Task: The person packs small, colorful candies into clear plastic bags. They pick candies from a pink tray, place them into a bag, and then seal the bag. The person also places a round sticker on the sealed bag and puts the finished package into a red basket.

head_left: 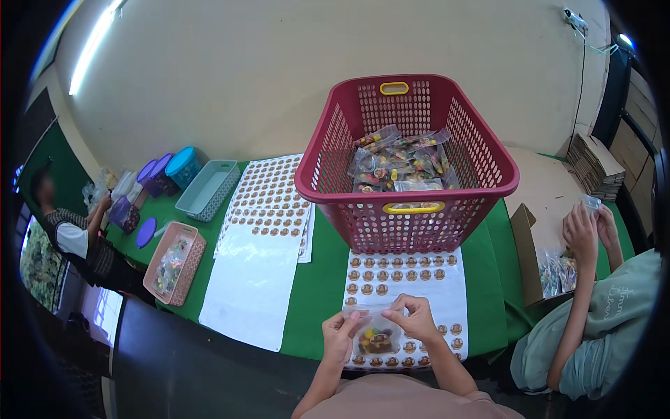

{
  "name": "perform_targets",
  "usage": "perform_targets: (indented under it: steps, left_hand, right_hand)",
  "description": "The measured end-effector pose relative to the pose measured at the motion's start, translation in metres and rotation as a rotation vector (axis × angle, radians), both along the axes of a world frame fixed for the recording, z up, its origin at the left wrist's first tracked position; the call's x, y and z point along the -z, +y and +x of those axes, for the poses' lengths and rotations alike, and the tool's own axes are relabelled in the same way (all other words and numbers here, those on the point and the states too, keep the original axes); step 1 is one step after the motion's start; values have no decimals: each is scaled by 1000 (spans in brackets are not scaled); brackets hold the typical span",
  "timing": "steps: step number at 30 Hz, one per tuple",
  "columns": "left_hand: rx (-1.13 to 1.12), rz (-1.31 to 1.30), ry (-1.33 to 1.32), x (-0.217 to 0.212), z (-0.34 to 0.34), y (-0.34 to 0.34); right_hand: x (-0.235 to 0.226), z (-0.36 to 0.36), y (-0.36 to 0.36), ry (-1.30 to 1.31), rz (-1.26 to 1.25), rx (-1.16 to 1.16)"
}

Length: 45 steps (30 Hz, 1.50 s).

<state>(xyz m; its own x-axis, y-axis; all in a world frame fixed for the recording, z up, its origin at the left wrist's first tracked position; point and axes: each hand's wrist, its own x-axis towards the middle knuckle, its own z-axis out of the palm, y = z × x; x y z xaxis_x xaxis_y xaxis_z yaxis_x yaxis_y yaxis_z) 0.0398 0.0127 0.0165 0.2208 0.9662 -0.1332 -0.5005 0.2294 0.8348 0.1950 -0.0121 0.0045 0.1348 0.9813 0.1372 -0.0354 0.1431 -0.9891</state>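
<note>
Near the table's front edge I hold a small clear plastic pouch (379, 340) by its top edge. Colourful sweets show inside it, and a round brown sticker is on its lower front. My left hand (338, 336) pinches the top left corner, thumb in front. The top right corner is between the thumb and fingers of my right hand (417, 320). Beneath lies a white sheet of round brown stickers (405, 274), with gaps in its rows. Just beyond, a maroon perforated basket (412, 199) with yellow handles contains many similar filled pouches (405, 162).
Left on the green table (324, 279) are more sticker sheets (258, 258), a pink basket (193, 269) with pouches, a pale green basket (222, 178) and lidded tubs (183, 167). At right, a co-worker (607, 314) handles a pouch over a cardboard box (527, 262). Another person (70, 230) stands far left.
</note>
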Motion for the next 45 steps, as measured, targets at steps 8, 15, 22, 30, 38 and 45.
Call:
perform_targets:
  steps: [8, 15, 22, 30, 38, 45]
  left_hand:
    - [340, 127, 213, -3, 5, 1]
    - [462, 153, 405, 18, 15, -1]
    - [343, 49, 264, 15, 12, 1]
    - [426, 171, 487, 24, 8, 2]
    - [350, 158, 448, 11, 15, -2]
    - [387, 232, 542, 12, 10, -1]
  right_hand:
    - [3, 13, -2, 341, -15, 195]
    - [13, 26, 2, 436, -46, 253]
    - [16, 18, -10, 127, -252, -142]
    - [15, 24, -15, 129, -261, -204]
    - [6, 29, -13, 18, -253, -244]
    - [19, 31, -13, 62, -138, -413]
